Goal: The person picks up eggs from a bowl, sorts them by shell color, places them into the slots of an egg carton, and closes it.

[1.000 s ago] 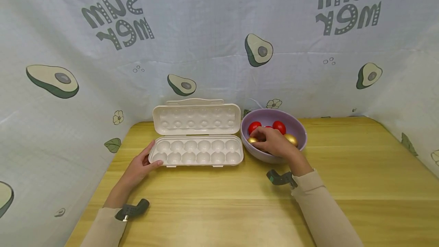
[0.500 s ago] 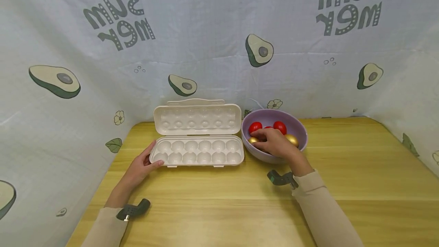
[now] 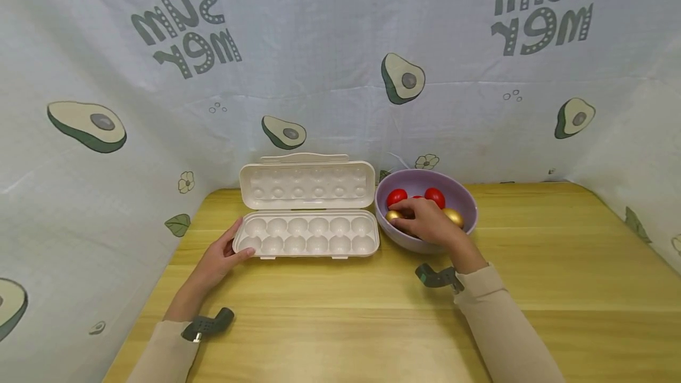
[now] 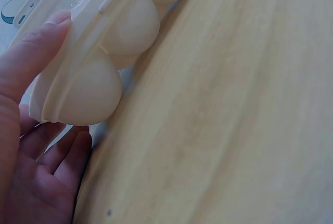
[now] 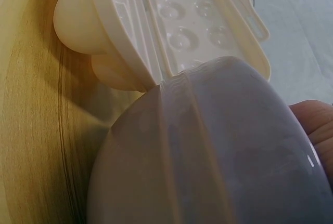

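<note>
A cream plastic egg box (image 3: pixel 305 256) lies with its lid (image 3: pixel 307 194) raised at the back, its round hollows bare. My left hand (image 3: pixel 215 262) holds its left end: in the left wrist view the thumb (image 4: pixel 39 42) rests on the rim and the fingers curl beside and below the end hollow. To the right stands a purple bowl (image 3: pixel 412 244) of eggs. My right hand (image 3: pixel 433 223) reaches into it, thumb and fingers around a gold egg (image 3: pixel 395 216) near the bowl's left side. In the right wrist view the bowl wall (image 5: pixel 234 146) hides most of that hand.
Red eggs (image 3: pixel 396 197) and another gold egg (image 3: pixel 454 216) lie in the bowl, close around the right hand. The bowl stands right against the box's right end. Behind the wooden table (image 3: pixel 330 324) hangs a pale curtain (image 3: pixel 330 75) printed with avocados.
</note>
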`<state>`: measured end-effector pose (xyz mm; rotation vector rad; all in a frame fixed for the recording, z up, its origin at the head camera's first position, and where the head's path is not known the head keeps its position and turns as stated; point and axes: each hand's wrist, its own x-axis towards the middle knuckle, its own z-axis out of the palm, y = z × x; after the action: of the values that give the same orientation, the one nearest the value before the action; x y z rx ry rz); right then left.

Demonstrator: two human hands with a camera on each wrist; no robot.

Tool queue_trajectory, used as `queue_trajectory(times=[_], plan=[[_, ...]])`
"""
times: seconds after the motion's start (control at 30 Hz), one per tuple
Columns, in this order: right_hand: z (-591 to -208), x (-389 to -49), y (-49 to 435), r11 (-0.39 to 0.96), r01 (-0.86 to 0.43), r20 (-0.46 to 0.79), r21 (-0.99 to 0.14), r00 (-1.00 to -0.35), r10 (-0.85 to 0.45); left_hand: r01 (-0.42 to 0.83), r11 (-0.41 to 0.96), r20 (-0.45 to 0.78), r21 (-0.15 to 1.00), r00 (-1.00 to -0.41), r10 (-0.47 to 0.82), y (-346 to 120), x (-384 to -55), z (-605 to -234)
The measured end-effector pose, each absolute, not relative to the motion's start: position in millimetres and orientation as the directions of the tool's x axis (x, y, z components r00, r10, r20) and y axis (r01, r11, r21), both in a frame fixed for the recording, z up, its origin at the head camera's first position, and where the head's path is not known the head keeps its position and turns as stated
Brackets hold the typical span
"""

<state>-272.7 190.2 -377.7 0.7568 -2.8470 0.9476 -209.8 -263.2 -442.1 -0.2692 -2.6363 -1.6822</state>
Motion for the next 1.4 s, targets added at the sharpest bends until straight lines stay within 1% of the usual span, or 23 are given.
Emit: queue_trajectory(times=[0.37, 0.67, 0.9, 1.4], plan=[[-378.1, -274.3, 188.6, 0.66, -0.482, 0.237, -0.576, -0.871, -0.429, 0.153, 0.441, 0.098, 0.884, -0.985, 0.144, -263.3, -208.8, -439.4], [-377.1, -273.7, 189.4, 0.655, -0.443, 0.219, -0.612, -0.891, -0.399, 0.16, 0.423, 0.104, 0.892, -0.983, 0.152, -263.7, -208.9, -441.8], [-377.0, -273.4, 190.2, 0.64, -0.439, 0.224, -0.63, -0.893, -0.392, 0.156, 0.448, 0.098, 0.88, -0.984, 0.15, -263.9, -209.1, -441.6], [-376.0, -275.0, 192.4, 0.595, -0.459, 0.289, -0.66, -0.886, -0.362, 0.163, 0.38, 0.104, 0.91, -0.979, 0.173, -262.0, -210.6, -443.0]])
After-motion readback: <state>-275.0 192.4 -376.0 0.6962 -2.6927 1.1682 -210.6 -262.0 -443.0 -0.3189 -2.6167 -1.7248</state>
